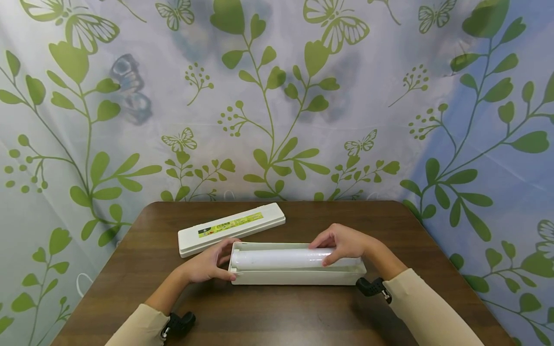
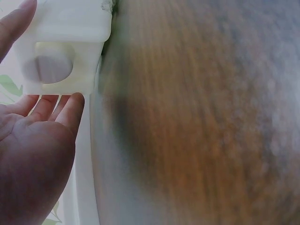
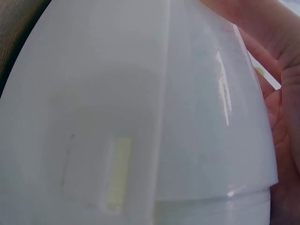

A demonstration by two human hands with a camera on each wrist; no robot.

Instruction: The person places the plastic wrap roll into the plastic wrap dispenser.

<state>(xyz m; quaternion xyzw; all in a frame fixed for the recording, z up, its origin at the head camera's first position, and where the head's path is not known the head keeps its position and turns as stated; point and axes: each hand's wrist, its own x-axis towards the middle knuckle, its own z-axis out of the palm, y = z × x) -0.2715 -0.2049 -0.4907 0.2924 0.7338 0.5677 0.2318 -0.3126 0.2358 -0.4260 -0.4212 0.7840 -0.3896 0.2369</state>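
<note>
On my feed, the 2 hands are apart: the left hand (image 1: 209,262) grips the left end of the lidless white box (image 1: 298,278), while the right hand (image 1: 344,241) pinches the white film roll (image 1: 272,258) lying inside it. I see the labelled lid (image 1: 231,228) behind, leftward on the brown bench (image 1: 268,315).

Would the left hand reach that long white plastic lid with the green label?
Probably yes: the lid lies just beyond the left hand, with nothing visible between, though it's holding the long white plastic box.
</note>
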